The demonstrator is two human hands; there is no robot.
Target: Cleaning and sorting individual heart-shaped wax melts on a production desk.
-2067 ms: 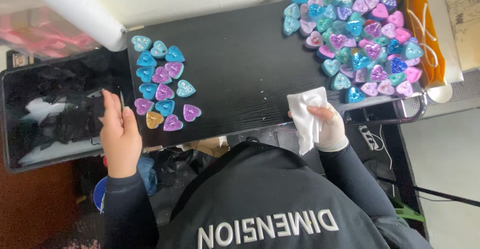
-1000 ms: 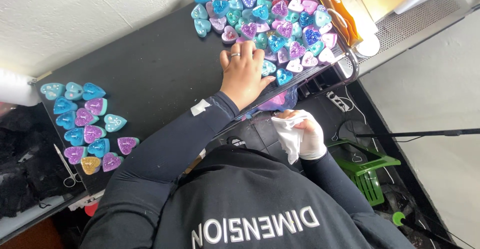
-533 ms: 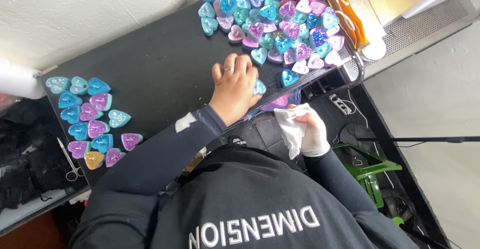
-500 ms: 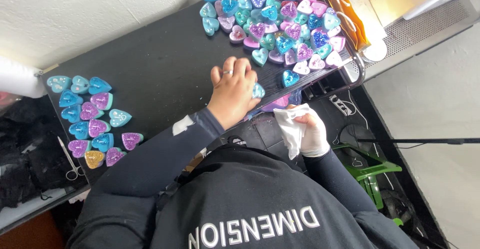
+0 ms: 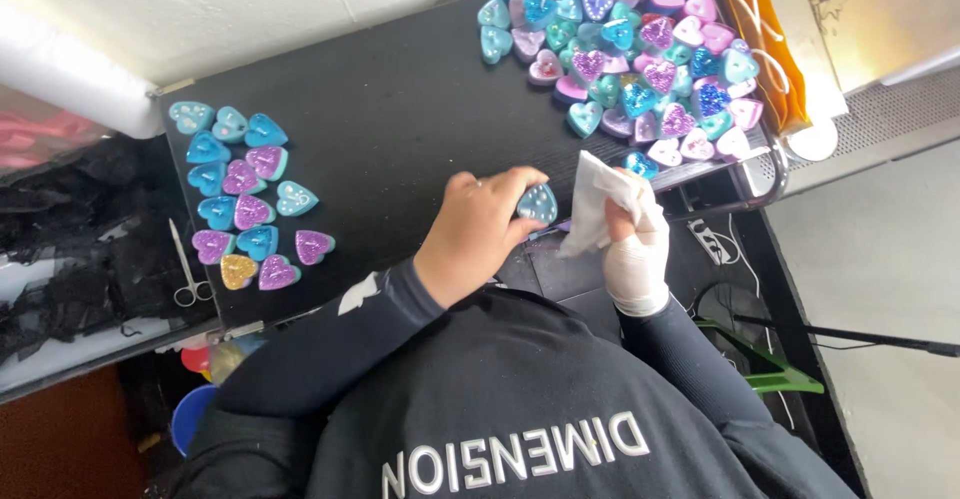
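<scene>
We pinch a teal heart piece (image 5: 537, 203) in our left hand (image 5: 478, 231), face up at the black table (image 5: 400, 109) edge | right hand (image 5: 632, 244), gloved, clamps a white cloth (image 5: 597, 199) at 3 o'clock, seemingly ready for wiping | unsorted heap (image 5: 640, 54) at 1 o'clock, neat rows (image 5: 245, 199) at 9 o'clock.

1 view only, head-mounted, looking steeply down over the chest at the black tabletop (image 5: 400, 109). Close range: dark sweatshirt (image 5: 520, 409) fills the lower frame, left hand (image 5: 480, 234) and gloved right hand (image 5: 635, 254) sit near centre at the table's near edge. Tilted frame, table edge running diagonally. Heart pile (image 5: 630, 59) at top right, smaller heart group (image 5: 245, 199) at left, white wall (image 5: 250, 9) along top, floor (image 5: 880, 259) at right.
</scene>
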